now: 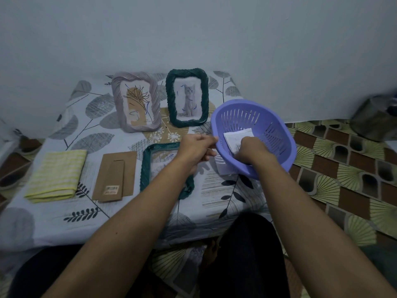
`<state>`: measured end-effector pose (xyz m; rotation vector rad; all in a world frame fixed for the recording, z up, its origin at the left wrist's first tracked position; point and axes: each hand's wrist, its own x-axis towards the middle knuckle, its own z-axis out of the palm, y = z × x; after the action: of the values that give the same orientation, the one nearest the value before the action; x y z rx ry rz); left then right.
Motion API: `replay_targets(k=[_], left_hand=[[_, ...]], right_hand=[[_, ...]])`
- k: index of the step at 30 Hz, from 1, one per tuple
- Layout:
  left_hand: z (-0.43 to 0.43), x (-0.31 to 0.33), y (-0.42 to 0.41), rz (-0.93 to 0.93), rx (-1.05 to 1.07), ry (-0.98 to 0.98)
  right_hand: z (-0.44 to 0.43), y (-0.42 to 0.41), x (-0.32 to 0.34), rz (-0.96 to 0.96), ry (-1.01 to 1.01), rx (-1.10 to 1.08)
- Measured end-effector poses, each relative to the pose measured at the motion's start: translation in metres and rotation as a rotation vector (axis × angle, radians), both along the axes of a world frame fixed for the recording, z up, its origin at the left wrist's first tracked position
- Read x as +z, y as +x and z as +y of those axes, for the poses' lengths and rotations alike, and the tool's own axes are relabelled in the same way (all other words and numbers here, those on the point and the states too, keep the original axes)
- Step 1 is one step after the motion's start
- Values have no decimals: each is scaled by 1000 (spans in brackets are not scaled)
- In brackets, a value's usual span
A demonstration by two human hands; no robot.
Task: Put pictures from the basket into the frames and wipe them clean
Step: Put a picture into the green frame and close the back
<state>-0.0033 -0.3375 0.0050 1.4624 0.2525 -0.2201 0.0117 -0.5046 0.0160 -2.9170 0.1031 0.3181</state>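
Head camera looks down on a white picture [233, 136] lying inside a purple basket [277, 134]. The right hand [251, 149] is down in the basket, and its curled fingers grip the near edge of the picture. The left hand [194, 149] pinches the basket's left rim between thumb and fingers. The basket is tipped up toward the person, with its near edge off the table. It sits at the right side of the table, which has a leaf cloth [64, 220] over it. Just left of the basket, a dark green frame [143, 168] lies flat, partly hidden under the left arm. What is inside it is too blurry to tell. Next to that frame lies a brown backing board [116, 175], and farther left is a folded yellow striped cloth [58, 173]. At the back, near the grey wall [193, 35], there are two more frames. A pale frame [155, 102] has a plant drawing in it, and a second green frame [170, 100] has a grey cat picture in it. To the right of the table is a floor mat [343, 168] with brown and green shapes.
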Motion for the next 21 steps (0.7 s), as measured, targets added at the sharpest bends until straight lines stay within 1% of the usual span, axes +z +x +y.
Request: replay_targets(k=[12,15,21], left_hand=[[1,6,-3,34,-11,-1],[5,10,-6,29,-48,33],[26,18,-17,-44,-95,118]], right_hand=[[3,-4,15,-136,15,-72],[7,-5,21,-229,59,-56],[25,-23,39,-518,138,-12]])
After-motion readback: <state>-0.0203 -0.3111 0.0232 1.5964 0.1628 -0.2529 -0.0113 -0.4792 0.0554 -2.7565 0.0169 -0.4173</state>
